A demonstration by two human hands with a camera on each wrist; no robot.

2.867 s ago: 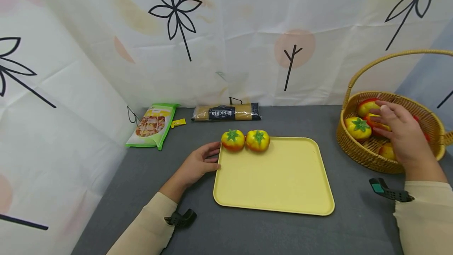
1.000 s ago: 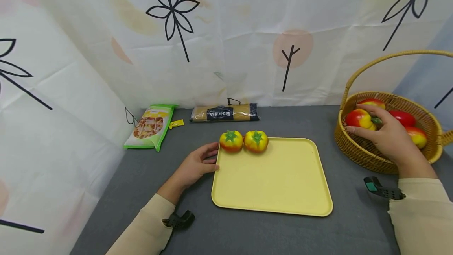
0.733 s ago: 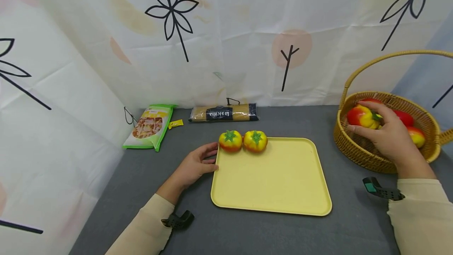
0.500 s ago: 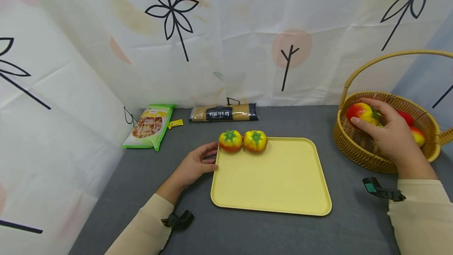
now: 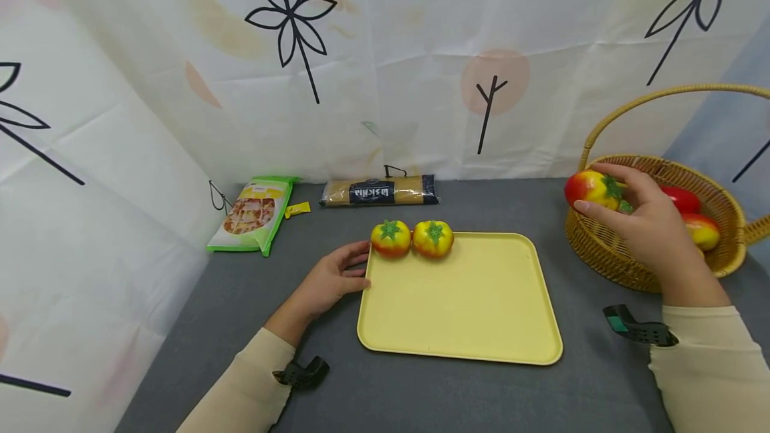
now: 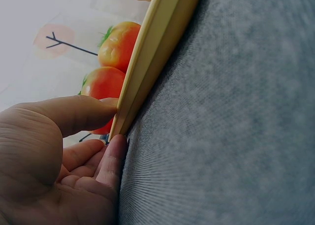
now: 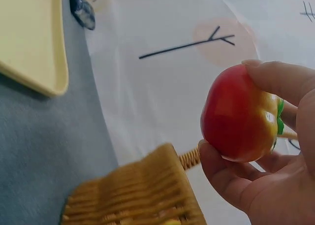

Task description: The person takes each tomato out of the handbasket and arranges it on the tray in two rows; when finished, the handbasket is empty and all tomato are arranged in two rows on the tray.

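Tomato (image 5: 592, 189) between right hand (image 5: 646, 226) fingers (image 7: 275, 82), above basket (image 5: 607, 256) rim

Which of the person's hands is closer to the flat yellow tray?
The left. The left hand touches the left edge of the flat yellow plastic tray. The right hand is off to the right, above the woven wicker basket, holding a red-and-yellow tomato.

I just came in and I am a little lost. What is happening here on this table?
A person's right hand holds a red-and-yellow tomato above the rim of the wicker basket, where more tomatoes lie. The left hand rests against the edge of the yellow tray, which carries two tomatoes at its far side.
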